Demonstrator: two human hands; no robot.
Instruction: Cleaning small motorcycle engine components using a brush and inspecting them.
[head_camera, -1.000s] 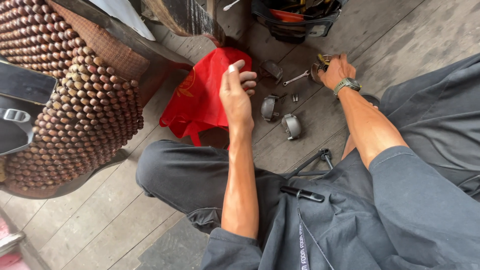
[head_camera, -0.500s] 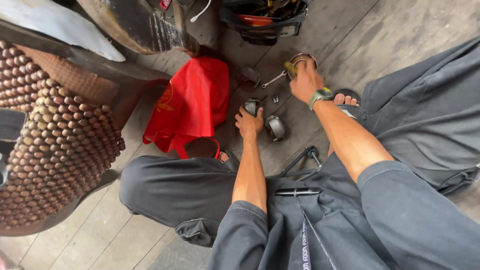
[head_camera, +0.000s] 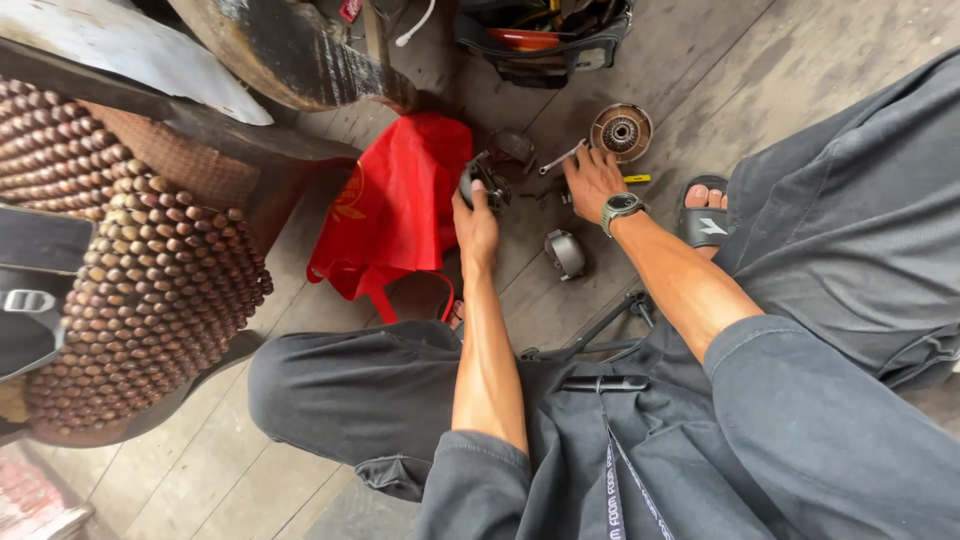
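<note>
My left hand (head_camera: 477, 222) grips a dark curved metal part (head_camera: 480, 180) just off the plank floor, beside a red cloth bag (head_camera: 395, 205). My right hand (head_camera: 592, 178), with a wristwatch (head_camera: 620, 207) on its wrist, rests fingers-down on the floor among small parts, touching a thin wrench (head_camera: 562, 157). A round rusty disc with a toothed centre (head_camera: 621, 131) lies just beyond its fingertips. A grey curved metal piece (head_camera: 566, 254) lies between my two forearms.
A beaded wooden seat cover (head_camera: 130, 270) fills the left. A worn tyre (head_camera: 290, 50) is at the top, a black tool bag (head_camera: 545, 35) beside it. My foot in a black sandal (head_camera: 706, 220) is at the right. Pliers (head_camera: 590, 335) lie near my lap.
My left hand moved from the red bag to the floor parts and took hold of the dark curved part. My right hand shifted off the round disc to the floor beside the wrench.
</note>
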